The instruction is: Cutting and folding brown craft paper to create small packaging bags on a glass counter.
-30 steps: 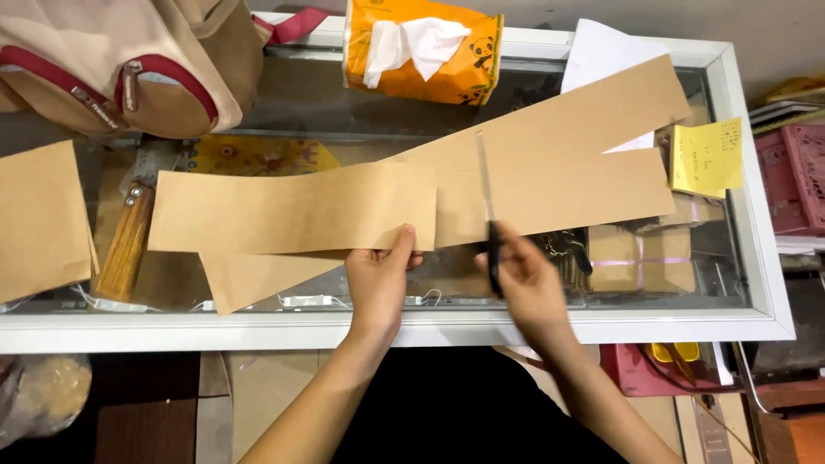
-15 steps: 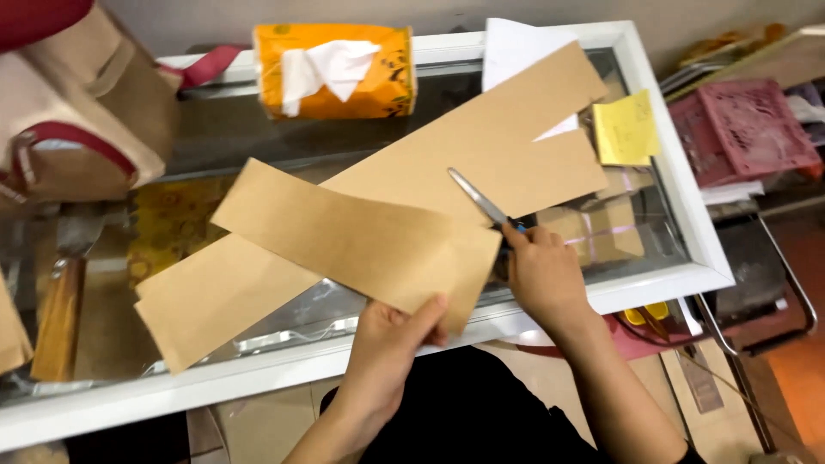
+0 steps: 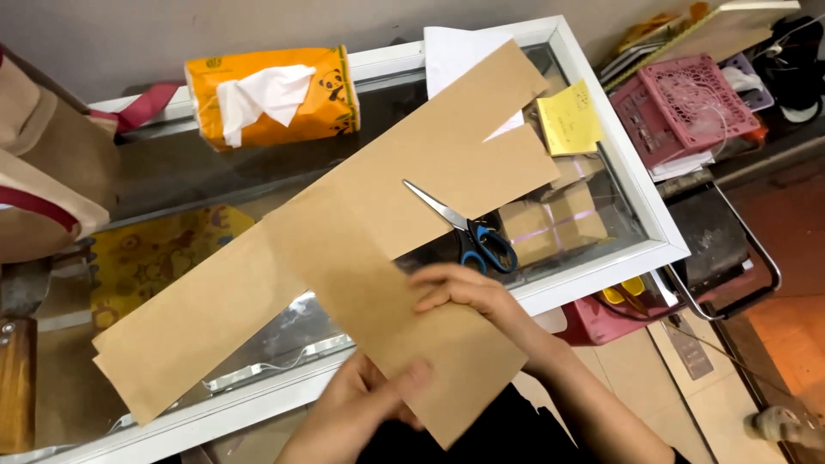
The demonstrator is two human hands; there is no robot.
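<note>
Scissors (image 3: 468, 230) w/ blue handles lie flat on the brown paper sheet (image 3: 430, 172), blades closed or nearly so; long axis runs diagonally, tip pointing away from the person and to their left, handle loops toward the near edge of the glass-topped counter (image 3: 601, 155). Landmark for all positions: the scissors. Right hand (image 3: 468, 292) sits just on the near side of the handle loops, close but apart from them; fingers loosely curled, palm down, pressing on a cut brown paper strip (image 3: 412, 344) and holding no tool. Left hand (image 3: 361, 408) lies farther off, well toward the person, thumb over the strip's near edge and fingers under it, pinching the strip. Right hand is thus the nearer of the two, w/ the handles lying directly beyond its knuckles. The strip extends from beside the scissors down past the counter edge toward the person's lap. Sheet spreads both ways from the scissors: a long arm to the person's left, a notched end to the right. Beyond the tip, at the far rim: orange tissue pack (image 3: 271, 93). Right of the scissors: yellow notepad (image 3: 570, 120); further right, off the counter, pink plastic basket (image 3: 683, 107). Far left: tan bag (image 3: 47, 172).
</note>
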